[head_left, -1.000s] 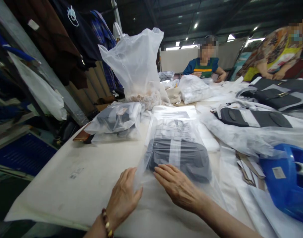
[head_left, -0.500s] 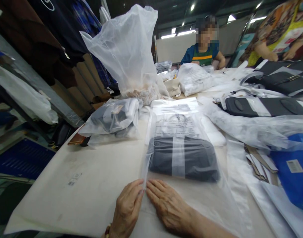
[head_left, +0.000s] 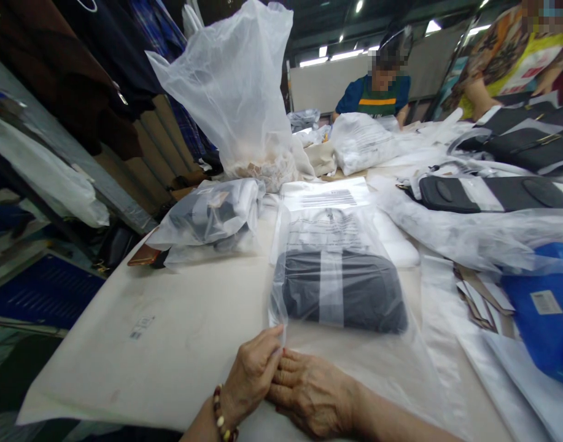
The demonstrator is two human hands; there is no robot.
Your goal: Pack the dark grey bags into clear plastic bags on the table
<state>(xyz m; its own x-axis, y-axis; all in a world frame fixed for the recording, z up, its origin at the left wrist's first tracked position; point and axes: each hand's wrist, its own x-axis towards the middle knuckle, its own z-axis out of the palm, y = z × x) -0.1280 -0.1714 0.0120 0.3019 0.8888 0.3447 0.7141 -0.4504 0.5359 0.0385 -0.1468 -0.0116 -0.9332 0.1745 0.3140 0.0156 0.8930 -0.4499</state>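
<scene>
A black bag (head_left: 368, 294) with a pale band round its middle lies flat inside a clear plastic bag (head_left: 336, 353), which has printed text on its far part. My left hand (head_left: 251, 368), with a beaded bracelet at the wrist, is closed, pinching the left edge of the plastic bag near its lower corner. Right beside it, my right hand (head_left: 313, 390) rests palm down on the plastic, fingers pointing left and touching the left hand; its fingertips are partly hidden. The black bag itself is touched by neither hand.
Left on the table (head_left: 161, 344) lies a plastic-wrapped bundle (head_left: 207, 215). Behind stands a tall translucent sack (head_left: 235, 92). To the right are a blue container (head_left: 543, 313), white sheets (head_left: 530, 380) and black bags (head_left: 493, 193). Two people work across the table.
My left hand has moved slightly right and closed on the plastic edge, folding it inward. My right hand has shifted down with its fingers bent. The person opposite has bent their head.
</scene>
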